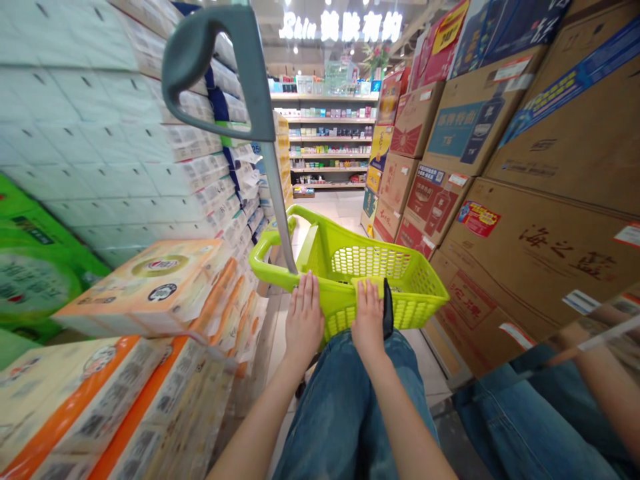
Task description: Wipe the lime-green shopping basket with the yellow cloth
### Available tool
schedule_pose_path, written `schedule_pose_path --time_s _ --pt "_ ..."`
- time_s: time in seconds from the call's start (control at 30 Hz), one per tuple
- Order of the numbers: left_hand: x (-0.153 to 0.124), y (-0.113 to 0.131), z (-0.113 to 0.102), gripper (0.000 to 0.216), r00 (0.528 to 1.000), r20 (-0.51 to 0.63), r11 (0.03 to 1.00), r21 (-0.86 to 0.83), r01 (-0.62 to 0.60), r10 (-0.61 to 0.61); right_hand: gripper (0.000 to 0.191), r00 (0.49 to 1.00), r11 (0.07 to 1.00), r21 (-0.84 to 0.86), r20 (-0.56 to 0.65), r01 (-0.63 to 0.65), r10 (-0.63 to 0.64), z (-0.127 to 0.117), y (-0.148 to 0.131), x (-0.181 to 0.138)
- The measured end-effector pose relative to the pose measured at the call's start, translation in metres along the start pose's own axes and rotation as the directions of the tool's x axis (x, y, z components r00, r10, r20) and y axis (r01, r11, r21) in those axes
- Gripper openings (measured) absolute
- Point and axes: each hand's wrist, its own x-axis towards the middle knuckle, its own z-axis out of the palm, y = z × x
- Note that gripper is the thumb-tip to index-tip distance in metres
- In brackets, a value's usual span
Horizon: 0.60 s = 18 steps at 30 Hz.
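Observation:
A lime-green plastic shopping basket (400, 293) stands on the floor of a shop aisle, just in front of my knees in blue jeans. My left hand (304, 319) lies flat on its near rim, fingers stretched out, beside the base of a grey pull handle (240, 73) that rises toward the camera. My right hand (369, 317) rests on the same rim further right, fingers extended, next to a black part (388, 308) of the basket. The basket looks empty inside.
Stacked packs of tissue in white, orange and green wrapping (150, 287) wall the left side. Brown cardboard cartons (540, 220) are piled high on the right. Stocked shelves (330, 143) close the far end of the tiled aisle. The lower right corner is distorted.

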Motion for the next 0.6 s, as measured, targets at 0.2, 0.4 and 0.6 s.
schedule_pose_path --time_s 0.2,0.4,0.6 --pt "0.0 -0.001 0.005 0.071 0.999 -0.041 0.999 0.036 0.004 -0.003 0.081 0.985 0.97 0.199 0.078 0.138 -0.156 -0.009 -0.075 0.006" --pt "0.0 0.001 0.002 0.074 1.0 -0.016 1.0 0.026 0.01 -0.01 0.086 0.963 0.932 0.263 0.032 0.251 -0.268 -0.013 -0.046 0.005" --pt "0.001 0.002 -0.002 0.083 1.0 0.006 1.0 -0.009 0.01 -0.01 0.087 0.983 0.977 0.115 -0.033 0.182 -0.179 -0.008 0.025 -0.003"
